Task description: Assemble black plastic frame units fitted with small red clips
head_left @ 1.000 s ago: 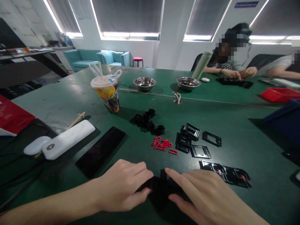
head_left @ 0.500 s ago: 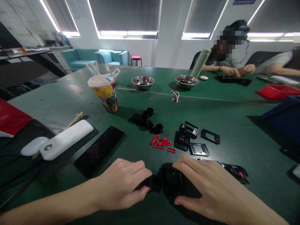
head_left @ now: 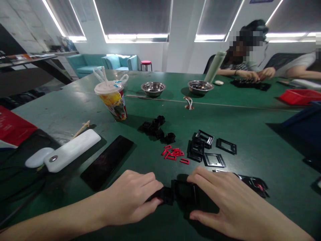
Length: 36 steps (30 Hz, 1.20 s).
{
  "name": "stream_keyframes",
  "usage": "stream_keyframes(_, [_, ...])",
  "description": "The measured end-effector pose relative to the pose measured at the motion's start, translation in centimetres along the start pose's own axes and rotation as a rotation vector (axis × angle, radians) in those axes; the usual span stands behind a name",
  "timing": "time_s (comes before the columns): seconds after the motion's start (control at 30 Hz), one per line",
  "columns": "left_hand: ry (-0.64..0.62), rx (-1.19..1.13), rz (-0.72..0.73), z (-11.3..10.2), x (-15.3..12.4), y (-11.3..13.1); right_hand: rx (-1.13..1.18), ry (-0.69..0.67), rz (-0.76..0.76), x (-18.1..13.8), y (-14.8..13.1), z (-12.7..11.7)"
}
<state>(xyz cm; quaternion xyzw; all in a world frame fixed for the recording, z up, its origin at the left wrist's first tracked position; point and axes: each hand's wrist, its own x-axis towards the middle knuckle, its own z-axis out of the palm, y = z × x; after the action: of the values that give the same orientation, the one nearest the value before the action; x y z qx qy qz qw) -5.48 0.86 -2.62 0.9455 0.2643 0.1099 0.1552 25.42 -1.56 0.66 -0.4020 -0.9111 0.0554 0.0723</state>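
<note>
My left hand (head_left: pixel 136 197) pinches a small, boxy black plastic piece (head_left: pixel 167 196) between thumb and fingers, just above or on the smooth, dark green tabletop (head_left: pixel 147 154); I cannot tell which. Close beside it, on the side of my right hand (head_left: pixel 220 201), sits a squarish black plastic frame (head_left: pixel 185 191) with a raised rim; whether the two pieces touch I cannot make out. My right hand arches loosely, fingertips at the frame's far corner and thumb spread well apart from them, so it is not clenched. Partly behind that hand lie flat, glossy black parts (head_left: pixel 255 183) with a touch of red. Beyond my hands there is a loose heap of thin red rectangular rings (head_left: pixel 177 152), one lying slightly off by itself, and next to it a group of shiny black rectangular frames (head_left: pixel 197 147), some overlapping. Farther out is a cluster of chunky matte black blocks (head_left: pixel 155 126). Nearer my left forearm rest a sleek, flat black slab (head_left: pixel 107 162) and a smooth, rounded white bar (head_left: pixel 72 151).
</note>
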Motion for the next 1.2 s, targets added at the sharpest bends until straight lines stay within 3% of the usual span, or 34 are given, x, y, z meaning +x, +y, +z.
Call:
stream_keyframes(0.53, [0.044, 0.034, 0.035, -0.1, 0.1, -0.1, 0.090, -0.080, 0.033, 0.2, -0.6, 0.1])
stream_keyframes(0.93, [0.054, 0.048, 0.035, -0.1, 0.1, -0.1, 0.122, -0.036, -0.006, 0.1, -0.6, -0.5])
stream_keyframes(1.2, [0.051, 0.052, 0.047, -0.1, 0.1, -0.1, 0.099, 0.071, -0.071, -0.3, -1.0, -0.9])
